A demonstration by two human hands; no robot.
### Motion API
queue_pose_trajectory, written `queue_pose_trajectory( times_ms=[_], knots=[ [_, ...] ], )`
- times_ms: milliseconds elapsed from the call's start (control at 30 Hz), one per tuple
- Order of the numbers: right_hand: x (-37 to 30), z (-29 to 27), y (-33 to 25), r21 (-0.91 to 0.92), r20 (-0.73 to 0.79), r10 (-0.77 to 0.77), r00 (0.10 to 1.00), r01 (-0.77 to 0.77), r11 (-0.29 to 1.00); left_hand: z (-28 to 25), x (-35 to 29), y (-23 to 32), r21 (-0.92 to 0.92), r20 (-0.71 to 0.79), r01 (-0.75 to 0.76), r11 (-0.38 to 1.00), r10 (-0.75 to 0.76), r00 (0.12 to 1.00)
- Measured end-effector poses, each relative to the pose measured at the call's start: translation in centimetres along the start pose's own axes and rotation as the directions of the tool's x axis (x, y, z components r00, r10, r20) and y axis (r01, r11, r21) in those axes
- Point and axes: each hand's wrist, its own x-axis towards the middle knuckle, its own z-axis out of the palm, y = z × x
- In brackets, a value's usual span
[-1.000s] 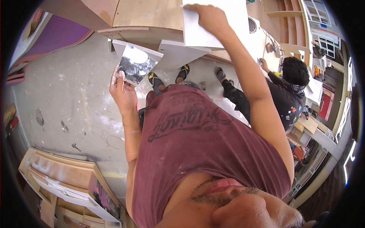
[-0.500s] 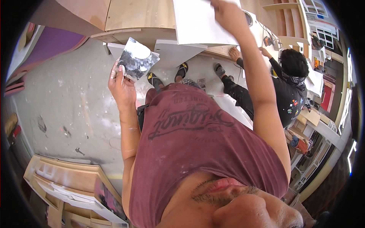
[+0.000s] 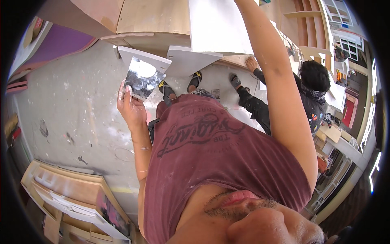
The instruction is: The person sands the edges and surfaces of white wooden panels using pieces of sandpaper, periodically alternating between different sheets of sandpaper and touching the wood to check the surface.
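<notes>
My left hand (image 3: 131, 106) is closed on the near edge of a square board (image 3: 141, 81), thumb on top. Dark smears cover the board, and a rounded patch of smooth white paste lies on its far half. White flecks mark my fingers. My right arm (image 3: 276, 69) stretches far forward past the side of a large white panel (image 3: 219, 30). The right hand itself is beyond the top edge of the picture, so what it holds or touches is hidden.
Wooden cabinetry (image 3: 152, 18) stands ahead, with pale panels (image 3: 189, 61) leaning low. At the right sits a co-worker in black (image 3: 313, 87), legs toward me. Unfinished wooden furniture (image 3: 77, 195) lies behind left. A purple-topped piece (image 3: 61, 46) is at far left.
My right hand has reached farther forward, out of the top of the picture. My left hand and the board have shifted slightly lower in view. The whole scene has shifted a little.
</notes>
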Motion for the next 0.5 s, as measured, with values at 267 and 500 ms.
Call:
queue_pose_trajectory(
  times_ms=[267,500],
  knots=[
    [-6.9,-3.4,-0.3,-0.028,-0.082,0.151,0.985,-0.154,0.988,1.2,0.3,0.1,-0.034,0.121,0.05,0.998,-0.046,0.992],
    [-5.6,-0.2,1.1,-0.033,-0.206,-0.008,0.979,0.001,0.999,1.4,0.2,0.6,-0.014,0.136,0.05,0.999,-0.047,0.99]
  ],
)
